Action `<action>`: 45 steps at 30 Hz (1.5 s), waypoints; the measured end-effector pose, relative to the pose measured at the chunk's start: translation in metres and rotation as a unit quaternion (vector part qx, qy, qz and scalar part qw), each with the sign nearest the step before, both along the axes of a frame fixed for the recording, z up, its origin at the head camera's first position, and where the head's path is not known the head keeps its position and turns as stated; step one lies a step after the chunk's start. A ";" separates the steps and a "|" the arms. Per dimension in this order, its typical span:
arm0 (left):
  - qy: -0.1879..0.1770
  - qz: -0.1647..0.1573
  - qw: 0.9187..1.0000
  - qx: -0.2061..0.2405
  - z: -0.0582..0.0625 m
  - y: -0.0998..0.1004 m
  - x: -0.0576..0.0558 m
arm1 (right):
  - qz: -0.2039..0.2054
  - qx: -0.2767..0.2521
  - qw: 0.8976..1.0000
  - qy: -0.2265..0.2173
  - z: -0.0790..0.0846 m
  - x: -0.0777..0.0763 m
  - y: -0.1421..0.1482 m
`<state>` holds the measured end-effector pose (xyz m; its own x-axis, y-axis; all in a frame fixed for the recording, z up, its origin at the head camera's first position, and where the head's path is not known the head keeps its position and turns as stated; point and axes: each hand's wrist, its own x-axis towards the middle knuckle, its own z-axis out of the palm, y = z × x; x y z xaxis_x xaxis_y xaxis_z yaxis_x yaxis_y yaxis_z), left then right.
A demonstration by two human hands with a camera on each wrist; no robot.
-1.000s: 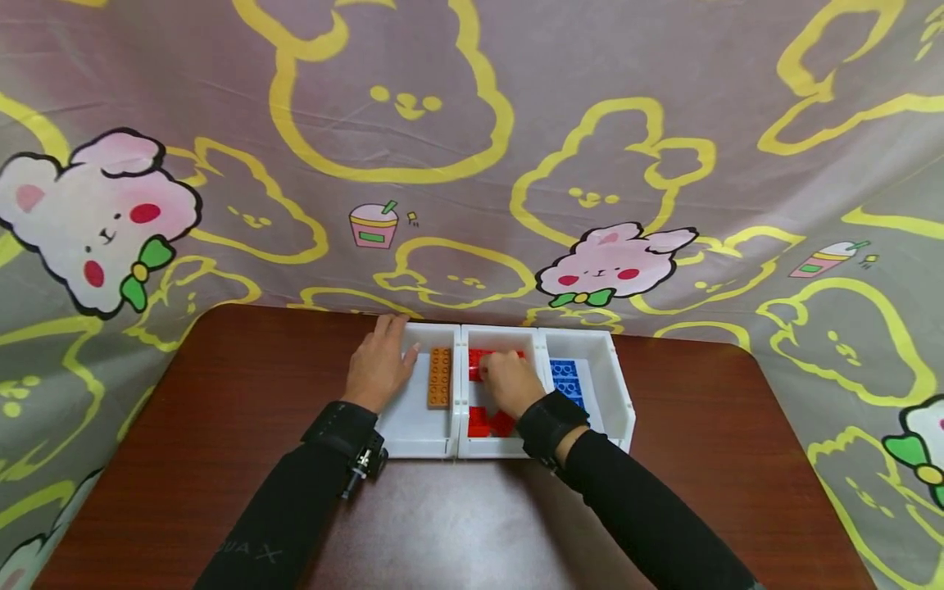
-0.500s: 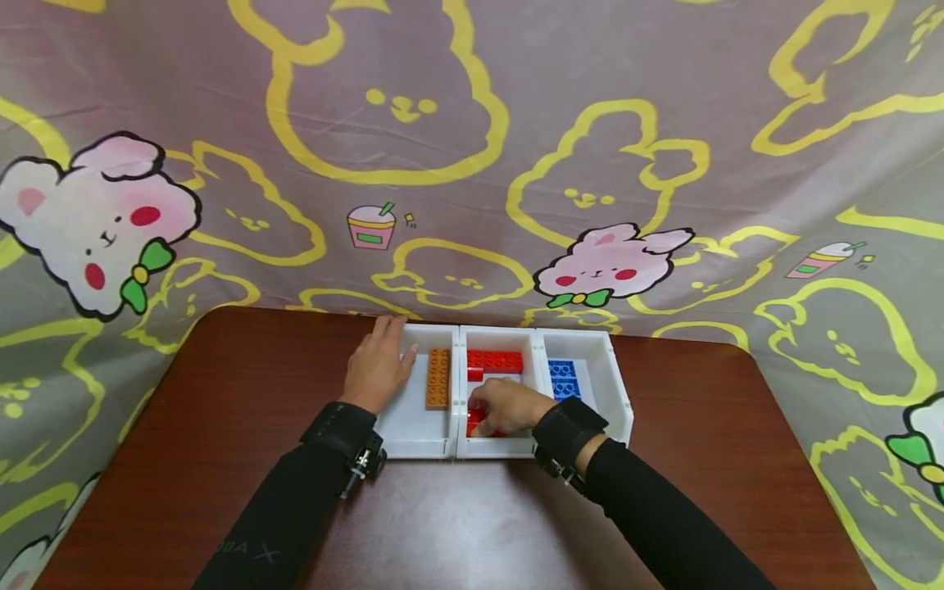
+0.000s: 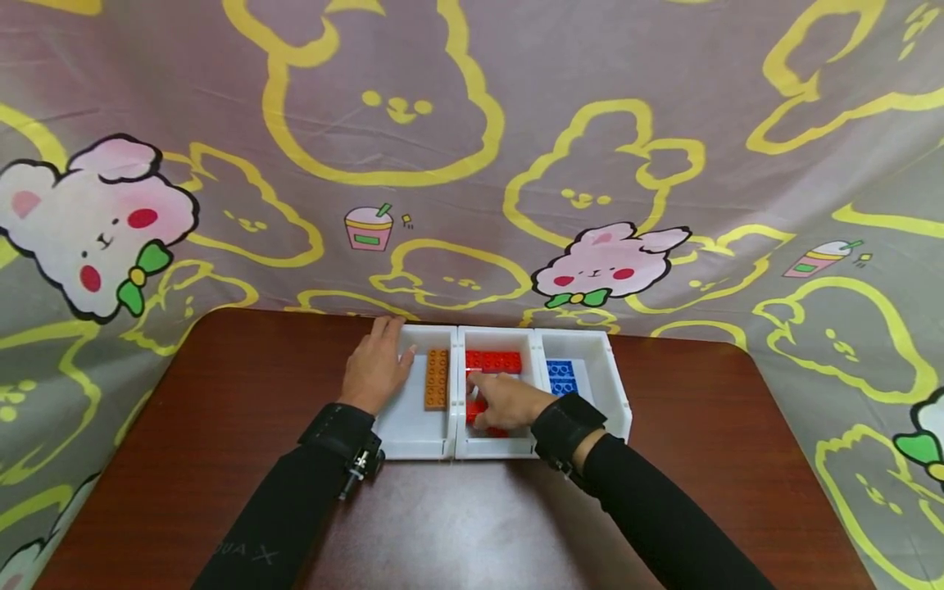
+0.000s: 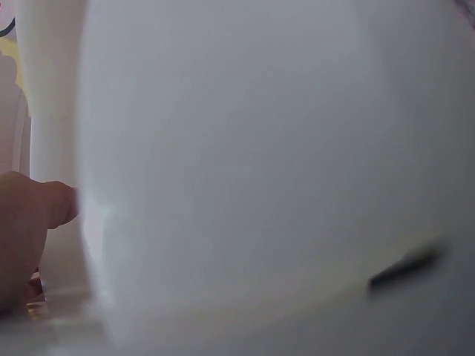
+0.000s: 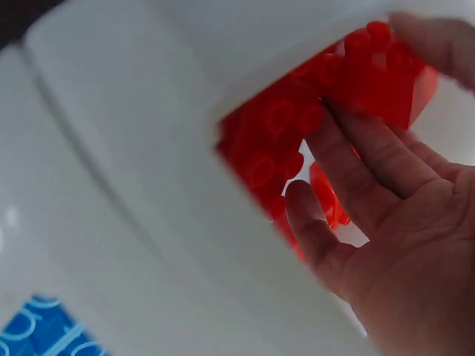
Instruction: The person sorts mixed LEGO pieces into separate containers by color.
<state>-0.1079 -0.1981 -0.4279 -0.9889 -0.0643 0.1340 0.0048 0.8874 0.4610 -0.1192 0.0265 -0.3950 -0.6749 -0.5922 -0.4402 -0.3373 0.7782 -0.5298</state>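
My right hand (image 3: 509,401) reaches into the middle white bin (image 3: 494,450). A red brick (image 5: 393,85) sits between its thumb and fingers, pinched there in the right wrist view; part of it is covered by the fingers. A row of red bricks (image 3: 494,361) lies along that bin's far wall, and more red shows under the hand. Over the left wall of the left white bin (image 3: 413,449) rests my left hand (image 3: 372,369), its fingers fairly straight along the rim and its thumb on the inner side. The left wrist view shows mostly white bin surface, with a thumb at its edge.
An orange-brown brick (image 3: 436,379) lies against the right wall inside the left bin. Blue bricks (image 3: 562,377) lie at the left side of the right white bin (image 3: 618,393). All three bins stand side by side on a brown table (image 3: 701,426), before a patterned cloth (image 3: 472,205).
My right hand has gone from the far part of the middle bin to its near part, then slightly back with a red brick. The left hand has stayed in place.
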 end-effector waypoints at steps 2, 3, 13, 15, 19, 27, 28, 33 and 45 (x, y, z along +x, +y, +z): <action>0.002 0.000 1.000 0.000 -0.001 0.000 0.000 | -0.015 -0.016 1.000 0.007 -0.001 -0.002 0.000; 0.003 -0.001 1.000 0.001 0.000 0.000 0.000 | -0.027 -0.025 0.999 0.011 0.000 -0.003 0.000; 0.023 -0.004 1.000 0.002 -0.001 0.000 0.000 | -0.032 -0.006 0.990 0.137 0.001 0.003 0.005; 0.025 -0.005 1.000 0.001 -0.002 -0.001 0.000 | -0.013 0.007 0.991 0.130 0.002 0.006 0.004; 0.022 -0.004 1.000 0.004 -0.002 -0.001 0.000 | 0.035 0.008 0.992 0.122 0.002 0.011 0.006; 0.021 -0.003 1.000 0.001 -0.001 0.000 0.000 | 0.084 -0.019 0.983 0.160 0.001 0.011 0.011; 0.023 -0.003 1.000 0.000 -0.001 0.001 0.000 | 0.083 -0.015 0.983 0.164 0.001 0.011 0.012; 0.021 -0.001 1.000 -0.002 -0.001 0.001 0.000 | 0.074 -0.010 0.984 0.159 0.003 0.011 0.015; 0.022 -0.002 1.000 -0.002 -0.004 0.000 -0.001 | 0.174 0.139 0.935 0.277 0.001 0.023 0.021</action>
